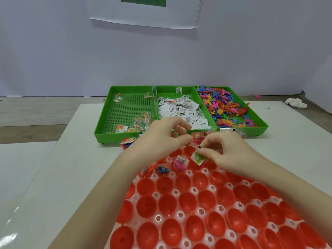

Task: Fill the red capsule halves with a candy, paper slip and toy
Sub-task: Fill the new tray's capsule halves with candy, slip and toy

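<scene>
The filling step is judged to be under way at the far rows of the white holder tray [194, 190], in which the red capsule halves [146, 206] are seated open side up. A paper slip [195, 156] and a green toy [199, 155] are pinched together in the right hand [226, 151], just above a capsule half in the far rows. A wrapped candy [196, 136] is held at the fingertips of the left hand [161, 139], its fingers curled round it, near the far edge of the holder. The next move is judged to call for both loads to be lowered into one empty half and released without the slip springing out. A few far halves are already loaded: a pink toy with a slip [180, 163] and a blue toy [163, 169] can be seen in neighbouring cups, while the near rows hold nothing. Beyond, three green trays stand side by side on the bench [71, 159]: the left tray [106, 121] holds only a few wrapped candies, the middle tray [183, 89] a heap of paper slips, and the right tray [258, 121] a dense pile of coloured toys. A filled capsule half [126, 143] lies just beside the left tray.
</scene>
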Demonstrator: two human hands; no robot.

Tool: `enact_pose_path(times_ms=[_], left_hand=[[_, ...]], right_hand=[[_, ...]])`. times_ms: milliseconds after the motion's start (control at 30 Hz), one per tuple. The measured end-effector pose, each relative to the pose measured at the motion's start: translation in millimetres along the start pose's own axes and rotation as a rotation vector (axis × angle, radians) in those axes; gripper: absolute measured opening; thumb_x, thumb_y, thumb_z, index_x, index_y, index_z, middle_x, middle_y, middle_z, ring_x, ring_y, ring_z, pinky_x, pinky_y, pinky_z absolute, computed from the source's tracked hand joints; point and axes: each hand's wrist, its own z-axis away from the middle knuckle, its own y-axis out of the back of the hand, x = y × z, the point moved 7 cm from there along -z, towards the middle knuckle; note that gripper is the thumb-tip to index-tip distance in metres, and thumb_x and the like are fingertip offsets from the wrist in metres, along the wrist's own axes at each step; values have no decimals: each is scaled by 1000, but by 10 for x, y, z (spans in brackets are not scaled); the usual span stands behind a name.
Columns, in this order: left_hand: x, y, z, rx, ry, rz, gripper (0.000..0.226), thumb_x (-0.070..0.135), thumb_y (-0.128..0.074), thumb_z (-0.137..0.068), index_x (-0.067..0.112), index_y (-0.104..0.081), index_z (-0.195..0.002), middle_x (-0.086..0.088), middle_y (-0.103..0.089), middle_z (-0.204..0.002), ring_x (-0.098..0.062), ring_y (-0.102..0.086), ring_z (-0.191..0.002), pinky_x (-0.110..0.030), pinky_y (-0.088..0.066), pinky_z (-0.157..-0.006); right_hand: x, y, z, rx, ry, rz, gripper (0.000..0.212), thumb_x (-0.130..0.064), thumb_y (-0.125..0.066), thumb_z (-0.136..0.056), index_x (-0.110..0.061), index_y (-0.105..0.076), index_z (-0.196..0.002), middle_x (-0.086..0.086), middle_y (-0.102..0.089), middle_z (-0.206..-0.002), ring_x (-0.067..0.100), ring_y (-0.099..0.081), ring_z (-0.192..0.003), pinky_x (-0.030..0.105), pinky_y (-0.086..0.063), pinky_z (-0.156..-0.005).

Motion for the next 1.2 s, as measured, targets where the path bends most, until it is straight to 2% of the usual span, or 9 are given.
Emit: enact_pose_path(times_ms=[400, 600, 733, 800, 867, 967, 1067, 1133, 1200], left_hand=[[-62, 70, -21, 58, -62, -104, 22, 32, -64, -83, 22, -63, -103, 13, -62, -88, 2, -57, -78, -11, -43, -67], [-237, 538, -7, 370, -39, 36, 4, 28, -62, -84, 28, -66, -86, 18, -64, -80, 1, -60, -71, -5, -43, -63], [-664, 941, 93, 671, 106, -28, 10, 23, -58, -89, 20, -67, -91, 4, -67, -92, -6, -58, -82, -23, -42, -78], [-852, 984, 84, 641, 201, -203, 25, 29, -49, -94, 13, -66, -103, -7, -66, -103, -22, -59, -98, -30, -40, -82], [-972, 898, 33, 481, 288, -436, 41, 36, -31, -99, 9, -62, -104, -14, -63, -100, -33, -55, -106, -37, -38, -80], [-1088, 684, -43, 221, 350, -722, 57, 40, -8, -98, 13, -52, -124, -14, -58, -119, -27, -44, -126, -38, -32, -96], [-1151, 703, -42, 223, 374, -633, 56, 50, -23, -96, 15, -64, -107, -9, -64, -92, -27, -56, -94, -33, -39, -74], [-1138, 809, -5, 315, 353, -521, 45, 46, -44, -92, 11, -68, -82, -6, -61, -69, -26, -54, -75, -31, -37, -62], [-1130, 891, 11, 384, 322, -420, 26, 32, -57, -89, 12, -70, -79, -4, -65, -75, -22, -55, -76, -30, -39, -66]], right_hand=[[-156, -94, 15, -48, 238, 150, 21, -15, -73, -76, -18, -72, -97, -5, -72, -76, -4, -55, -64, 4, -38, -64], [-130, 18, 20, -46, 233, 180, 38, -45, -72, -72, -29, -68, -106, -16, -67, -87, -5, -57, -75, 11, -43, -68], [-91, 279, 3, -2, 201, 34, 28, -51, -67, -63, -35, -72, -85, -25, -66, -70, -5, -58, -68, 8, -41, -60], [106, 579, -139, 190, 141, -135, 2, -35, -70, -72, -33, -71, -72, -19, -68, -68, -4, -60, -64, 7, -42, -59], [453, 824, -342, 370, 22, -183, 6, -22, -66, -82, -23, -71, -78, -9, -71, -78, 5, -64, -80, 17, -47, -73], [935, 749, -657, 173, -211, 12, 31, -21, -63, -87, -8, -63, -116, 10, -63, -118, 21, -56, -111, 28, -40, -93], [1184, 585, -782, -14, -301, 108, 43, -25, -69, -82, -8, -61, -121, 10, -58, -127, 21, -52, -114, 26, -37, -91], [1215, 622, -836, 41, -291, 112, 34, -24, -74, -77, -8, -69, -107, 11, -65, -113, 19, -56, -99, 25, -38, -82], [1168, 653, -864, 93, -257, 150, 26, -21, -78, -72, -8, -73, -94, 10, -70, -96, 17, -59, -82, 26, -40, -72]])
